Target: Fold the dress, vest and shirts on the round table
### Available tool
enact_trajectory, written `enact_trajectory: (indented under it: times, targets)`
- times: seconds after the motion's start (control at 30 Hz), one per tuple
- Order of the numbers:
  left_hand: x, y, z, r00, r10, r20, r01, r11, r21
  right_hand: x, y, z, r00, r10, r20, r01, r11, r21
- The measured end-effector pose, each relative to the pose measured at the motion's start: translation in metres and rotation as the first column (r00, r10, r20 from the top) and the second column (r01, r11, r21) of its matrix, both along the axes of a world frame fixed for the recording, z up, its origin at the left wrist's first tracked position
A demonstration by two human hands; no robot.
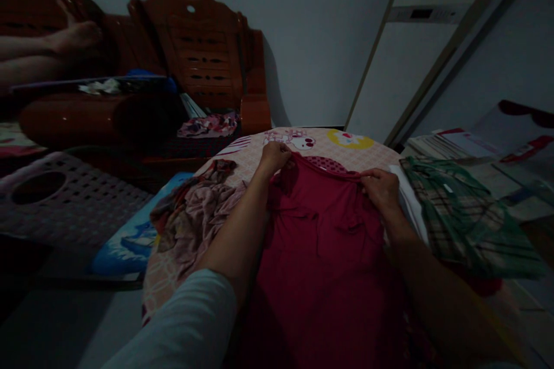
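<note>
A dark red garment lies spread over a round table with a patterned pink cover, its neckline towards the far side. My left hand pinches the upper left corner of the garment. At the upper right corner, my right hand has its fingers closed on the cloth. Between the hands the top edge is stretched, and a dotted red patch shows just behind it. Left of my left forearm sits a crumpled heap of pinkish clothes. Close by my right hand is a green plaid shirt, folded on white cloth.
Carved wooden seating stands along the back wall, with a person's bare foot resting there at left. A woven plastic chair back and a blue printed bag are left of the table. Papers are stacked at right.
</note>
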State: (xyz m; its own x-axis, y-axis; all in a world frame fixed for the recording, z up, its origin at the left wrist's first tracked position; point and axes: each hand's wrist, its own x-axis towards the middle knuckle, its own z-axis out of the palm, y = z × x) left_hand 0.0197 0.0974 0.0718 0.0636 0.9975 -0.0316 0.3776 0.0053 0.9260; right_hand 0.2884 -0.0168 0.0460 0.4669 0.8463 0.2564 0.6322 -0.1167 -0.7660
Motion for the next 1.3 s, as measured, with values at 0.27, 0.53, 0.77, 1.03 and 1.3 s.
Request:
enact_trajectory:
  times: [0.27, 0.53, 0.77, 1.03, 1.3]
  targets:
    - [0.007, 0.001, 0.006, 0.981, -0.002, -0.196, 0.04, 0.981, 0.192, 0.002, 0.019, 0.036, 0.988, 0.02, 0.15, -0.016, 0.999, -0.027]
    - [0.0, 0.012, -0.032, 0.871, 0.09, -0.484, 0.026, 0.974, 0.227, -0.009, 0.068, 0.029, 0.845, 0.113, 0.522, 0.11, 0.92, -0.377]
    - [0.004, 0.018, -0.033, 0.952, 0.095, -0.292, -0.019, 0.967, 0.253, -0.01, 0.077, 0.003, 0.826, 0.16, 0.54, 0.097, 0.904, -0.416]
    - [0.002, 0.013, -0.04, 0.821, -0.01, -0.571, 0.178, 0.954, 0.241, -0.01, 0.073, -0.014, 0.776, 0.134, 0.616, 0.139, 0.916, -0.375]
    - [0.002, 0.015, -0.049, 0.791, -0.072, -0.608, 0.281, 0.925, 0.257, -0.011, 0.073, -0.018, 0.775, 0.134, 0.618, 0.16, 0.904, -0.397]
